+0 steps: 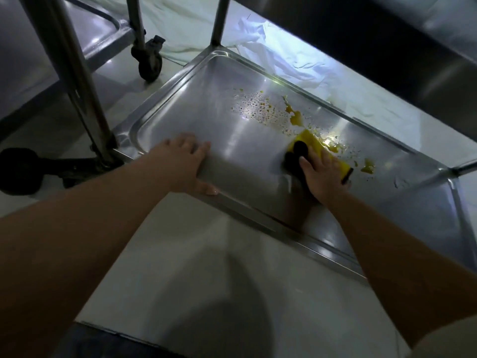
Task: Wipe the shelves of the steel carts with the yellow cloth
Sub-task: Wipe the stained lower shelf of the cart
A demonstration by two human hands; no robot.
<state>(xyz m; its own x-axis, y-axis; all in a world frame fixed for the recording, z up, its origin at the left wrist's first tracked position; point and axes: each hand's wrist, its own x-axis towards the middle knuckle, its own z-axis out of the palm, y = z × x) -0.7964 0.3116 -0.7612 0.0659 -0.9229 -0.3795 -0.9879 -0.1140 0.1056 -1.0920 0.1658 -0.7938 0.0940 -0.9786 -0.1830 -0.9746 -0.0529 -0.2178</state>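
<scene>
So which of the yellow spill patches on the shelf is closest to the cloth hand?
The small puddle just right of the yellow cloth under the right hand. The bigger streak and the droplets lie farther back on the shelf.

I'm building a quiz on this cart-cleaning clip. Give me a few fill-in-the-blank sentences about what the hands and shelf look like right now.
1. The right hand presses a cloth whose colour is ____.
2. The left hand rests on the shelf's near ____.
3. Beyond the cloth, the shelf shows spots of yellow ____.
4. On the floor beyond the cart lies a crumpled sheet coloured ____.

Missing words: yellow; rim; liquid; white
</scene>
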